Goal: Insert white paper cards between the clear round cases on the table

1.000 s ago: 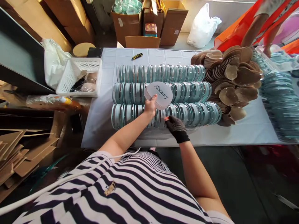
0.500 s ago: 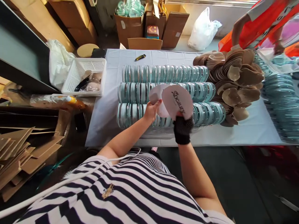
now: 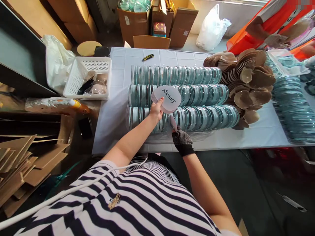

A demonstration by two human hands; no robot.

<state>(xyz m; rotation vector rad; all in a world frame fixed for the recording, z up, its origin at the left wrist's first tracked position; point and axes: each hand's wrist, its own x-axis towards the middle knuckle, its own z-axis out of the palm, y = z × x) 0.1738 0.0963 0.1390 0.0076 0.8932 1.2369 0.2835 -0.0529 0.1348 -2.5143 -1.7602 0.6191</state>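
A fanned stack of round white printed cards (image 3: 171, 98) is gripped in my left hand (image 3: 157, 110), thumb on top. My right hand (image 3: 182, 140), in a dark fingerless-looking knit glove, pinches a single card (image 3: 173, 123) on edge, tilted at the front row of discs. Beneath both hands, three long rows of clear greenish round cases (image 3: 197, 118) stand on edge, packed side by side on the table (image 3: 123, 59). Whether the single card sits between two cases or only touches them I cannot tell.
Brown rounded pieces (image 3: 256, 80) are heaped at the rows' right end, with stacked clear cases (image 3: 295, 111) beyond. A white basket (image 3: 110, 78) stands left, a yellow-black cutter (image 3: 148, 57) at the back. A co-worker in orange (image 3: 261, 29) stands far right; cartons (image 3: 134, 29) line the back.
My right hand has moved down and left from the stack with one card, now edge-on at the front row. My left hand has tilted the remaining cards flatter. The view has shifted slightly.
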